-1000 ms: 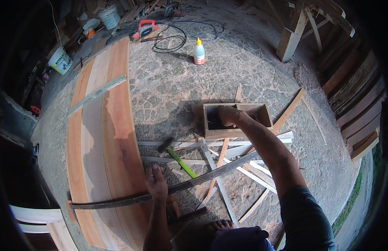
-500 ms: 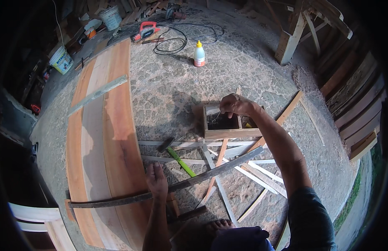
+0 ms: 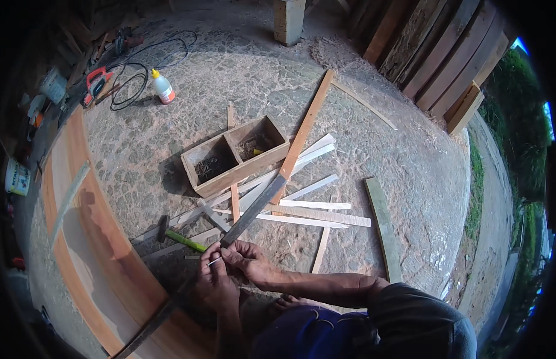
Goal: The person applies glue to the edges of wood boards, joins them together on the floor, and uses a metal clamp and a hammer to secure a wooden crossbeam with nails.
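My left hand is closed on a thin, shiny nail that sticks out between its fingertips. Against it, my right hand has its fingers bent and pressed together; what they hold, if anything, is hidden. Both hands are over a long dark wooden strip, which slants from the lower left up to the scattered slats. Just left of the hands lies a hammer with a bright green handle. Farther off stands a two-compartment wooden box, with nails in its left part and a small yellow item in its right.
Joined planks with a crosspiece lie at left. Pale slats and a greenish board are on the rough floor. Beyond are a glue bottle, a red power tool and cables. Boards lean at far right.
My right hand has left the box and come down to my left hand, which now holds a nail. The view has swung to the right.
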Demonstrator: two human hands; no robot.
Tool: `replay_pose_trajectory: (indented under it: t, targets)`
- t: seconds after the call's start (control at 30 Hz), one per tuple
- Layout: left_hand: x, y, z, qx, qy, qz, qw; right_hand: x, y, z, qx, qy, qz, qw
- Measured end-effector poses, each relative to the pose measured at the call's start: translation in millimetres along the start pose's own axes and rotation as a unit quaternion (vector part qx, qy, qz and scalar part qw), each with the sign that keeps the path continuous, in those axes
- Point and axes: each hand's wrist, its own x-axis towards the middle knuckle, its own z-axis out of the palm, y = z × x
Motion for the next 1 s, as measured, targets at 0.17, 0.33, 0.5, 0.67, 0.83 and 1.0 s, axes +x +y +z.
replay_pose_trajectory:
  t: [0.17, 0.33, 0.5, 0.67, 0.83, 1.0]
  targets:
    - [-19, 2, 30, -0.017, 0.037, -0.020, 0.999, -15, -11, -12, -0.075, 0.002, -0.023, 0.997]
    - [6, 82, 10, 0.269, -0.009, 0.067, 0.961, -65, -20, -119, -0.548, 0.107, -0.275, 0.782]
    - [71, 135, -102, 0.454, 0.067, 0.196, 0.867, -109, -11, -292, -0.694, 0.329, -0.285, 0.574]
    - [18, 221, -238, 0.527, 0.191, 0.178, 0.809, -86, -18, -288, -0.731, 0.316, -0.229, 0.560]
    - [-97, 230, -341, 0.106, 0.388, 0.057, 0.914, -64, -33, -238, -0.725, 0.275, -0.290, 0.561]
    - [-240, 178, -428, -0.069, 0.617, 0.060, 0.782, -36, -44, -124, -0.675, 0.136, -0.390, 0.611]
